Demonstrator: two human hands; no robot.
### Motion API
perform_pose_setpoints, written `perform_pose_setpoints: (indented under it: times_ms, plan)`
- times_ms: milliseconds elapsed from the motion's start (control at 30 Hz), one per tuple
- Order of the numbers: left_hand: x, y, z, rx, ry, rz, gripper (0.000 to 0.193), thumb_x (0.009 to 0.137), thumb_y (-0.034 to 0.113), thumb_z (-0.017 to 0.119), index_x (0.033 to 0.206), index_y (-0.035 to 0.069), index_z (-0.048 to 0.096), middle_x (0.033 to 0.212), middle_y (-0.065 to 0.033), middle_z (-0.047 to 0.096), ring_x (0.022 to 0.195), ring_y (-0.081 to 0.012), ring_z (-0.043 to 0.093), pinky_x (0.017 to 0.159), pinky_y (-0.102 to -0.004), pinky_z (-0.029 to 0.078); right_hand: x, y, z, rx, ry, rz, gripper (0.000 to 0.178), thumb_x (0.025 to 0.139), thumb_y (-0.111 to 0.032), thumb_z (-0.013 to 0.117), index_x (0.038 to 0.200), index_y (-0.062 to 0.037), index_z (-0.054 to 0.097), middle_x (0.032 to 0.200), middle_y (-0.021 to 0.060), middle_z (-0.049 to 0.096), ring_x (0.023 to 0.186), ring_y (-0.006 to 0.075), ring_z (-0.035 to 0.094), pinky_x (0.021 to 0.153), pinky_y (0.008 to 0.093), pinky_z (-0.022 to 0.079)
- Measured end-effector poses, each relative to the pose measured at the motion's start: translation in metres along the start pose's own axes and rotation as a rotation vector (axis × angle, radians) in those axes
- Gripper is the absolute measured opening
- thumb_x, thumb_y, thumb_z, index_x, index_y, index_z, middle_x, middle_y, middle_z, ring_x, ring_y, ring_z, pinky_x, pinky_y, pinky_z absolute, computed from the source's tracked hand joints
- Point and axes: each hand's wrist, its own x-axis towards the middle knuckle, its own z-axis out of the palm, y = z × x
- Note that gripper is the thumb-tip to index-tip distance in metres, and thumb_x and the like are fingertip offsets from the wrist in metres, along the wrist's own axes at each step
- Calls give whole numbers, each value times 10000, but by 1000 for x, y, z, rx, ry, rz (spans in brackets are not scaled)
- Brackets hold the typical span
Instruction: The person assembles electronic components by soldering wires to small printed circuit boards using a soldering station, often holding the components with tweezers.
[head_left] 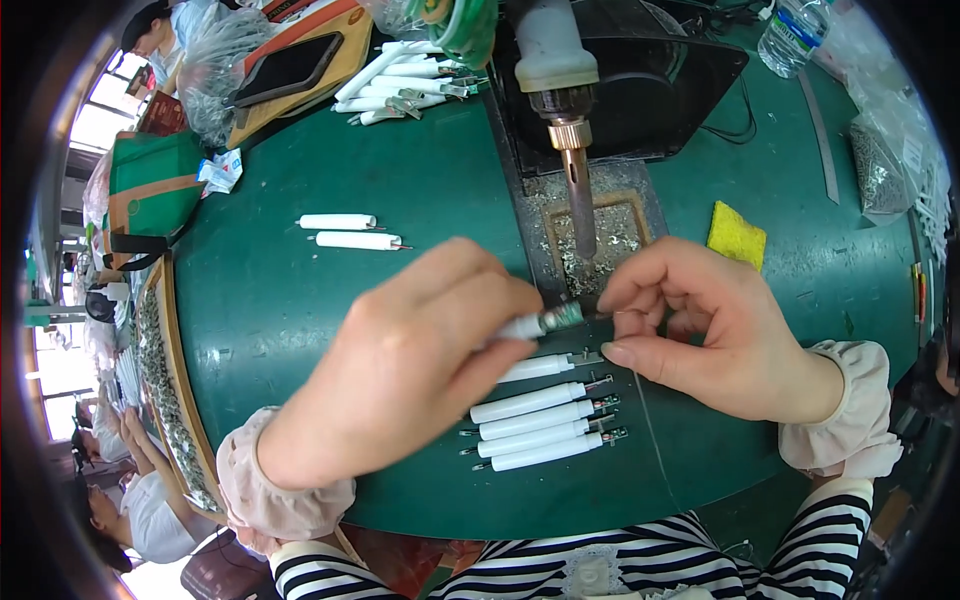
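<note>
My left hand (pixel 420 350) is closed around a white plastic tube (pixel 522 327), whose small green circuit-board end (pixel 562 317) sticks out toward my right hand and is slightly blurred. With thumb and fingers together, my right hand (pixel 725 335) pinches a thin wire (pixel 652 430) that trails down over the table edge; it looks like solder wire. Just beyond both hands, a fixed soldering iron (pixel 577 190) points its tip down over a metal tray (pixel 655 190) of solder scraps. Below my left hand lies a row of several similar white tubes (pixel 545 425), circuit ends to the right.
Two white tubes (pixel 345 232) lie farther left, with a pile of more tubes (pixel 410 85) behind. A yellow sponge (pixel 736 236) rests beyond my right hand. Also there are a phone (pixel 290 68), a water bottle (pixel 793 38), and a wood-edged tray (pixel 180 370). Co-workers sit at left.
</note>
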Motion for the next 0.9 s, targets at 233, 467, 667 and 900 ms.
perform_pose_setpoints:
  times_ms: [233, 467, 667, 900]
  plan:
    - [-3, 8, 7, -265, -96, -67, 211, 692, -31, 653, 886, -3, 577, 831, -70, 533, 703, -135, 547, 595, -236, 457, 0, -3, 0, 221, -80, 117, 166, 777, -51, 617, 928, -10, 562, 777, -8, 563, 689, 36, 525, 530, 162, 407]
    - [3, 2, 13, -809, -309, -500, 149, 787, -18, 599, 914, -30, 522, 853, -20, 507, 726, -54, 505, 575, -197, 452, 0, 0, 2, -78, 60, -85, 152, 728, -7, 631, 870, -25, 580, 735, 29, 557, 624, 72, 536, 472, 194, 405]
    - [2, 3, 18, -860, -267, -534, 147, 781, -38, 593, 898, -25, 505, 845, -20, 487, 698, -50, 508, 529, -173, 449, 8, 12, 3, -564, 139, -664, 248, 604, 63, 672, 823, -18, 589, 747, 75, 552, 594, 155, 535, 468, 240, 420]
    - [1, 2, 21, -790, -239, -497, 156, 775, -49, 594, 898, -20, 502, 829, -24, 495, 686, -52, 504, 519, -177, 432, 9, 19, 6, -625, 202, -755, 257, 566, 76, 665, 790, -19, 584, 716, 78, 549, 582, 199, 528, 468, 271, 410]
